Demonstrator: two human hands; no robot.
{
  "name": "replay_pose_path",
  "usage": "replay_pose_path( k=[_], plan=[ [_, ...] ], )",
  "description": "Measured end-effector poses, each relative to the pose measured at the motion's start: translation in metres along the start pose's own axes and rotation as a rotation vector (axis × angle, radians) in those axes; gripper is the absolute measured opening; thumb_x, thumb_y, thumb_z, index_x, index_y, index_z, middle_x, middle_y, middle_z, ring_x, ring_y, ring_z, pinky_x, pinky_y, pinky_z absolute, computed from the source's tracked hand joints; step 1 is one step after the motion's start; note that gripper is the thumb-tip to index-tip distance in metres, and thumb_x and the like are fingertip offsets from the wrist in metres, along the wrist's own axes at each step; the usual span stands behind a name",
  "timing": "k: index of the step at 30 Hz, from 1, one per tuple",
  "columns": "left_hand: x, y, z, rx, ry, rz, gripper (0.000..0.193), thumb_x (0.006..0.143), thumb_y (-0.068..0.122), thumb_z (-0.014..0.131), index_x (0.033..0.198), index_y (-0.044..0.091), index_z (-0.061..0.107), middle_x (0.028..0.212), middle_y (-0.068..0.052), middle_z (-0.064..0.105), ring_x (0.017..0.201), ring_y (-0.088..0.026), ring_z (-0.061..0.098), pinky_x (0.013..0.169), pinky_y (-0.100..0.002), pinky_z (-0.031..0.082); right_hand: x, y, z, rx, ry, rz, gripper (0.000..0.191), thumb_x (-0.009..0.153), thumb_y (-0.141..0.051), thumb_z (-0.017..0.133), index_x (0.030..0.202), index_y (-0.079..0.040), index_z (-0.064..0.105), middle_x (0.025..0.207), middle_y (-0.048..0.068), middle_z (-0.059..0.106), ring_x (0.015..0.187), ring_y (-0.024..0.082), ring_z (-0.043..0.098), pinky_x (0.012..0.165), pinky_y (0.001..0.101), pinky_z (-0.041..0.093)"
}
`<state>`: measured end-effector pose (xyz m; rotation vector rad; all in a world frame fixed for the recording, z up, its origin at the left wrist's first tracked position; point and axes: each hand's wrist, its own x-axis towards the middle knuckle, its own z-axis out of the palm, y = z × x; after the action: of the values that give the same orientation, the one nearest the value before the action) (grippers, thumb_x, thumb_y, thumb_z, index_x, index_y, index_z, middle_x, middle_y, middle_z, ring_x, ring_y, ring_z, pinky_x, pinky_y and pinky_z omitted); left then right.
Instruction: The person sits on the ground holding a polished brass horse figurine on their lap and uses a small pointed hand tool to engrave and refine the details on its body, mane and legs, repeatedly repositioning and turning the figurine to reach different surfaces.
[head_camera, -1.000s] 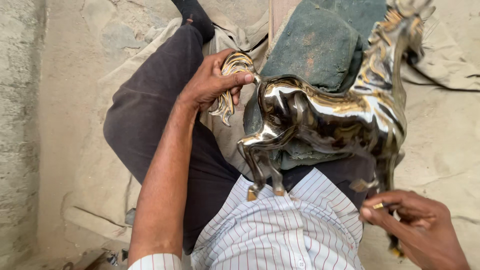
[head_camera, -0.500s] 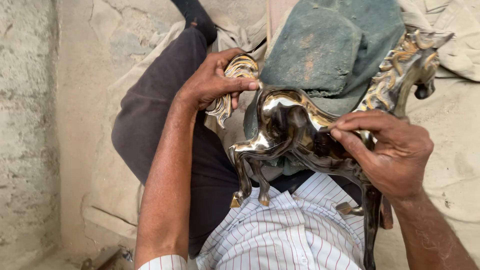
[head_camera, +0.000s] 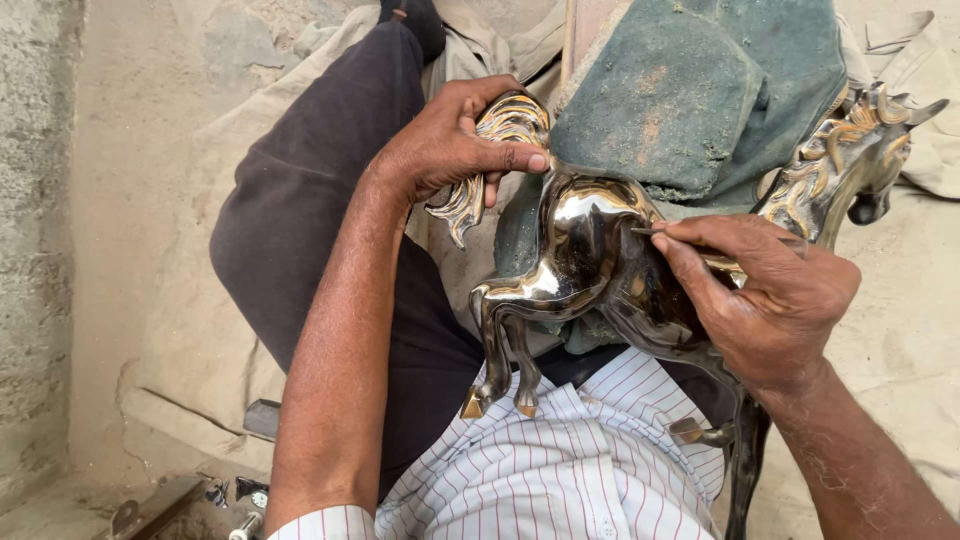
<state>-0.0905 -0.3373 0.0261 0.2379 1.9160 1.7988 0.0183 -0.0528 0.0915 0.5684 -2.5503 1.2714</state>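
My left hand (head_camera: 440, 150) grips the tail of the horse figurine (head_camera: 590, 270); its long axis runs rightward across my lap. Right hand (head_camera: 770, 300) fingers pinch a thin tool (head_camera: 655, 232) against its back.

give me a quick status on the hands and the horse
Left hand gripping horse's tail. Right hand presses thin tool to horse figurine. Nothing in the way.
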Motion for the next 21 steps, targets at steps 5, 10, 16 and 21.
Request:
replay_pose_path(
  k=[5, 10, 16, 21],
  plan=[
    [-0.001, 0.0, -0.002, 0.022, -0.01, 0.012, 0.054, 0.077, 0.028, 0.092, 0.116, 0.002, 0.066, 0.079, -0.006, 0.072, 0.053, -0.009, 0.069, 0.043, -0.026, 0.061, 0.007, -0.01, 0.003, -0.069, 0.005, -0.034, 0.015, 0.089, 0.009, 0.082, 0.099, 0.006, 0.072, 0.093, 0.016, 0.074, 0.086, 0.024, 0.075, 0.074, 0.0317, 0.058],
    [-0.002, -0.002, -0.003, 0.027, -0.024, 0.026, 0.051, 0.079, 0.029, 0.091, 0.113, 0.001, 0.066, 0.08, -0.006, 0.072, 0.053, -0.009, 0.068, 0.043, -0.026, 0.06, 0.009, -0.015, 0.004, -0.096, -0.006, -0.087, 0.015, 0.091, 0.009, 0.081, 0.102, 0.005, 0.071, 0.095, 0.016, 0.074, 0.089, 0.025, 0.075, 0.078, 0.0327, 0.058],
    [0.0, -0.009, -0.004, 0.031, -0.017, 0.081, 0.049, 0.081, 0.03, 0.091, 0.113, 0.001, 0.066, 0.08, -0.005, 0.072, 0.054, -0.009, 0.068, 0.044, -0.025, 0.061, 0.003, -0.011, 0.004, -0.026, -0.049, -0.079, 0.017, 0.089, 0.01, 0.077, 0.103, 0.005, 0.071, 0.1, 0.017, 0.075, 0.098, 0.028, 0.076, 0.082, 0.0319, 0.061],
    [0.0, -0.015, -0.004, 0.023, -0.028, 0.119, 0.048, 0.083, 0.031, 0.091, 0.111, 0.0, 0.066, 0.081, -0.005, 0.071, 0.055, -0.009, 0.067, 0.044, -0.026, 0.06, -0.002, -0.01, 0.002, -0.035, -0.071, -0.075, 0.014, 0.09, 0.01, 0.078, 0.1, 0.004, 0.071, 0.098, 0.017, 0.074, 0.099, 0.027, 0.076, 0.086, 0.0329, 0.061]
  ],
)
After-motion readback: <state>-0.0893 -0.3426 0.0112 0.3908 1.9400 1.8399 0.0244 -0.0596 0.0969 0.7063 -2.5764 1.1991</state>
